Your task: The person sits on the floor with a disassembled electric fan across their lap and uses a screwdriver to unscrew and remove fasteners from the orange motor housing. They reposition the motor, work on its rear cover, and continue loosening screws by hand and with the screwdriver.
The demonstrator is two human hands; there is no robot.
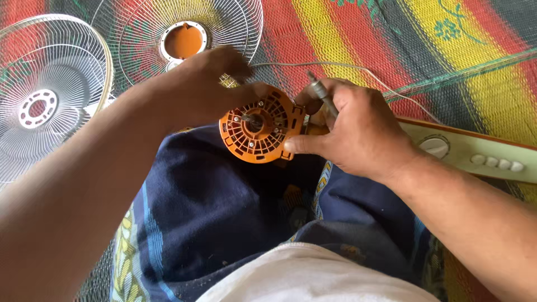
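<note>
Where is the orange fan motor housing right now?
The orange fan motor housing sits mid-frame over the person's lap, gripped between the left hand and right hand.

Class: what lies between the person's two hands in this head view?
The orange fan motor housing lies between the left hand and the right hand, both touching it, as the head view shows.

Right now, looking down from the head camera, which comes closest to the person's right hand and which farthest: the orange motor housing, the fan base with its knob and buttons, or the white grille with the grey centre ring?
1. Orange motor housing: touched by the right hand, just to its left.
2. Fan base: close by on the right, on the striped mat.
3. White grille: far left, beyond the left hand.
</note>
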